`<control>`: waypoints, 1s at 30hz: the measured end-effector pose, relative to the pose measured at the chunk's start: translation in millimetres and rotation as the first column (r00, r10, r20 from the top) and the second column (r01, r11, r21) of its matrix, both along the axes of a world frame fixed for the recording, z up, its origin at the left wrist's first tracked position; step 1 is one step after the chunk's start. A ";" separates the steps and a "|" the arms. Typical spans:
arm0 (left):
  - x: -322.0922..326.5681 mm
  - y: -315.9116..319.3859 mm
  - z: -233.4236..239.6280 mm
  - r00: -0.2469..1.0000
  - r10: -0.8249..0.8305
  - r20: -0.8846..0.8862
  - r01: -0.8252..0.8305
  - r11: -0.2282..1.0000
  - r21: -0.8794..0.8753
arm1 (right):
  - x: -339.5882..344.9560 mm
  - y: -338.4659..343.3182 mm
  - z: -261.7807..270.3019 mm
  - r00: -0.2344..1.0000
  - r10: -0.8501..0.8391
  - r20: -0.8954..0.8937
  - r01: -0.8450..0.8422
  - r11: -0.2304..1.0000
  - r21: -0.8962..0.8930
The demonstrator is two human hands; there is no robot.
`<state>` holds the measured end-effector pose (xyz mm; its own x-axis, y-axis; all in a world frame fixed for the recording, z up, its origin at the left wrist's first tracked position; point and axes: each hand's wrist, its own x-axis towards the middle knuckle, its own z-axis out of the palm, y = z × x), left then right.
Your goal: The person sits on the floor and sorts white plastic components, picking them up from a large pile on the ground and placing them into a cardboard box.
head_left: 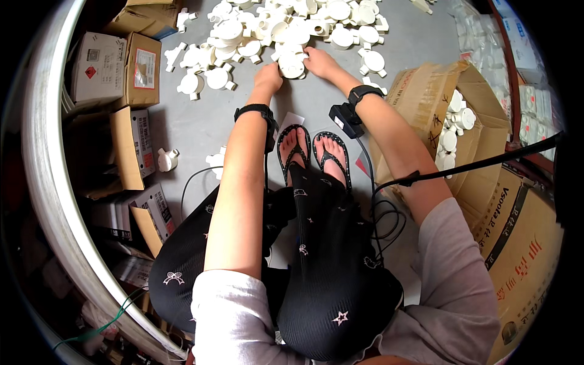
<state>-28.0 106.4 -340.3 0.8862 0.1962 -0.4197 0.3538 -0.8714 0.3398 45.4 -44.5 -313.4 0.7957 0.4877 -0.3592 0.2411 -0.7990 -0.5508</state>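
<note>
A big heap of white plastic round conduit junction boxes (228,32) with short pipe spouts lies on the grey floor before me. At the heap's near edge, my left hand (269,77) and my right hand (320,63) are on either side of one round junction box (291,65). The right fingertips are at its spout; the left fingers are curled close to its left side, and whether they touch it cannot be told. Another junction box (372,61) lies to the right of my right hand. Both wrists wear black straps, the right one with a small black device.
An open cardboard box (410,91) on the right holds several white junction boxes (464,118). Cartons (142,68) line the left side behind a curved white rail (61,137). A single junction box (167,159) lies near them. Black cables (392,212) run beside my feet.
</note>
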 end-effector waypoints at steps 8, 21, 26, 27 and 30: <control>2.4 0.4 28.0 0.999 -0.035 0.025 0.035 0.999 -0.002 | 8.2 -3.7 16.6 0.999 0.039 0.020 -0.040 0.997 0.072; 13.5 -25.8 213.8 0.959 -0.238 0.152 0.211 0.961 0.179 | 15.7 -45.4 163.8 0.991 0.071 -0.114 -0.057 0.991 0.123; 20.2 -58.4 289.5 0.935 -0.261 0.240 0.196 0.944 0.266 | 3.0 -87.4 230.9 0.997 0.036 -0.071 -0.018 0.968 0.249; 23.1 -68.6 302.7 0.928 -0.275 0.253 0.201 0.938 0.282 | 2.5 -99.1 241.9 0.998 0.022 -0.053 -0.008 0.967 0.254; 28.5 -107.1 329.3 0.871 -0.363 0.332 0.250 0.908 0.336 | 4.0 -140.5 270.0 0.997 0.012 0.082 -0.030 0.974 0.223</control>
<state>0.5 -0.7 -11.0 0.9984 -0.0550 -0.0092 -0.0535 -0.9909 0.1238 49.3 -185.0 -43.4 0.8059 0.5655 -0.1750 0.3067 -0.6518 -0.6936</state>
